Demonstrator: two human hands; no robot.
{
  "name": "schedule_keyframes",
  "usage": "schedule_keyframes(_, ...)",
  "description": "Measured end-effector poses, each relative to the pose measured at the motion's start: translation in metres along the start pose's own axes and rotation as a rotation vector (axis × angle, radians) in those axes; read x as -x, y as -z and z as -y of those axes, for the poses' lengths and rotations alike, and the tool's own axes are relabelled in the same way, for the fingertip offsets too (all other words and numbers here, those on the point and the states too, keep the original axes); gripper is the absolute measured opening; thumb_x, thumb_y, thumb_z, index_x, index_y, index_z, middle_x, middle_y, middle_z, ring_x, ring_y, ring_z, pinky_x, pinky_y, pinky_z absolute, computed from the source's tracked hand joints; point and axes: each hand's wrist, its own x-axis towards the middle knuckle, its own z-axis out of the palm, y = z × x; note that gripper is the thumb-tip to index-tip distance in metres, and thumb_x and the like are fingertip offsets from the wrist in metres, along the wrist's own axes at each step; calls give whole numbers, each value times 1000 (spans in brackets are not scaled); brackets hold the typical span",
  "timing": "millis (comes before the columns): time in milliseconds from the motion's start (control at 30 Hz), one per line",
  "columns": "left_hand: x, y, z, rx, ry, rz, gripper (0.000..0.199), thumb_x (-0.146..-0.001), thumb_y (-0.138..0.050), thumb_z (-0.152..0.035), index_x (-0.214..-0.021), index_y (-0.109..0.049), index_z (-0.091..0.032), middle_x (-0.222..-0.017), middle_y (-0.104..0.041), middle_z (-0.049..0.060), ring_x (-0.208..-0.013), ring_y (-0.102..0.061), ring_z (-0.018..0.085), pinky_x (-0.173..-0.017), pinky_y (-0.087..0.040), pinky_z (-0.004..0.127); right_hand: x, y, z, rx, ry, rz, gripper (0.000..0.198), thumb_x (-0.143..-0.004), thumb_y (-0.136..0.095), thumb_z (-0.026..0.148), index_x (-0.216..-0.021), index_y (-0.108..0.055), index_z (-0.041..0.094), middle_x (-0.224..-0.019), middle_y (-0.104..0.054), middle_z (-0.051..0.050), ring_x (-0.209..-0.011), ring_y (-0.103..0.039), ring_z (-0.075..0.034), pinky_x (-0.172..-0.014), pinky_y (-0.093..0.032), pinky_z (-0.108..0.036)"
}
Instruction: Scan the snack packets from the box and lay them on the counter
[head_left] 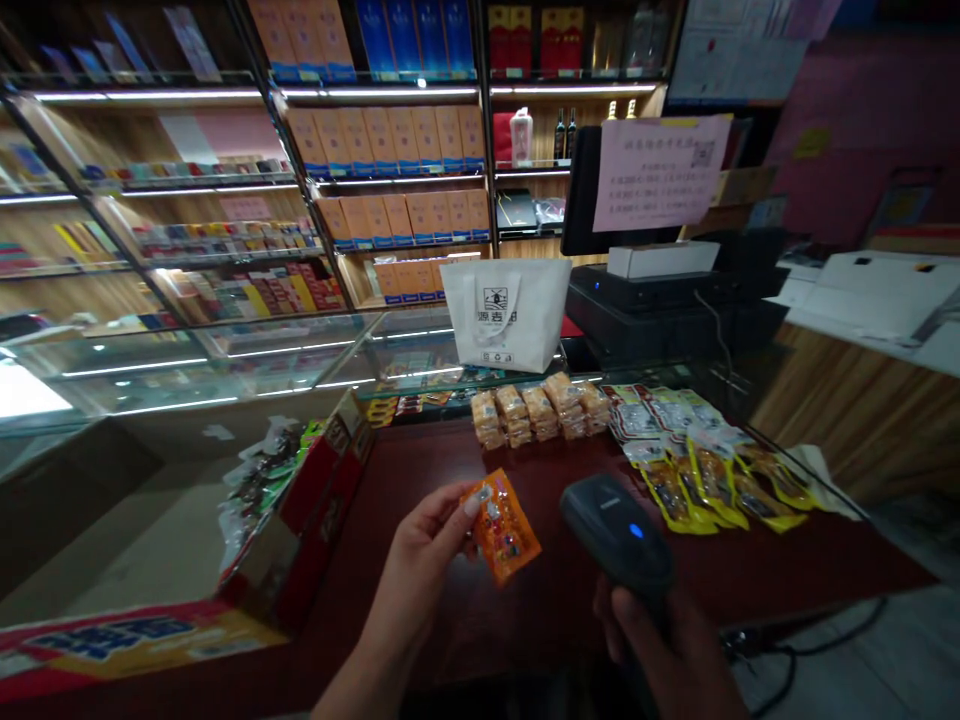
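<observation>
Between the thumb and fingers of my left hand (429, 555) is an orange snack packet (504, 530), held by its left edge above the dark red counter (420, 460). My right hand (660, 640) is wrapped round the handle of a black barcode scanner (619, 535), which shows a lit blue light. The scanner head sits just right of the packet, apart from it. Beyond both hands, stacks of small beige snack packs (536, 412) stand on the counter. To their right lie yellow-edged snack pouches (705, 480) and silvery packets (660, 412).
An open cardboard box (150, 640) with several green and dark packets (270, 475) stands at the left. A white bag (510, 320) rests on the glass case behind. A monitor with a pink notice (660, 175) is at back right; shelves (390, 175) line the wall.
</observation>
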Motion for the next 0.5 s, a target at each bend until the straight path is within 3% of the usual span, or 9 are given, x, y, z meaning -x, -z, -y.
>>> schedule_keyframes(133,7,-9,0,-33,-13,26,33,-78,-80,-41,-101,-77,-19,-101,-78,6,-90,-71,20,-79,-56,26,-5,-3,-1,-20,20,-2,57,-81,-62,76,-75,-66,19,-54,-58,1,-52,-54,-16,-55,-43,-27)
schedule_keyframes(267,18,-21,-6,-61,0,80,31,-77,-81,-40,-100,-77,-20,-97,-78,5,-89,-72,20,-80,-57,26,-9,-9,-6,-61,53,68,49,-85,-63,67,-80,-67,19,-54,-60,2,-50,-56,-16,-51,-46,-26)
schedule_keyframes(433,25,-37,4,112,65,116,35,-72,-86,-34,-102,-73,-21,-90,-77,3,-85,-72,17,-77,-56,24,-9,-19,-6,-8,29,-36,48,-70,-81,54,-99,-74,17,-86,-79,-9,-78,-72,-28,-71,-58,-34)
schedule_keyframes(500,27,-40,12,234,122,139,41,-68,-89,-31,-104,-71,-23,-94,-77,3,-85,-72,17,-77,-57,25,-9,-21,-5,13,1,-128,45,-68,-83,52,-96,-76,17,-87,-80,-9,-80,-74,-30,-72,-60,-35)
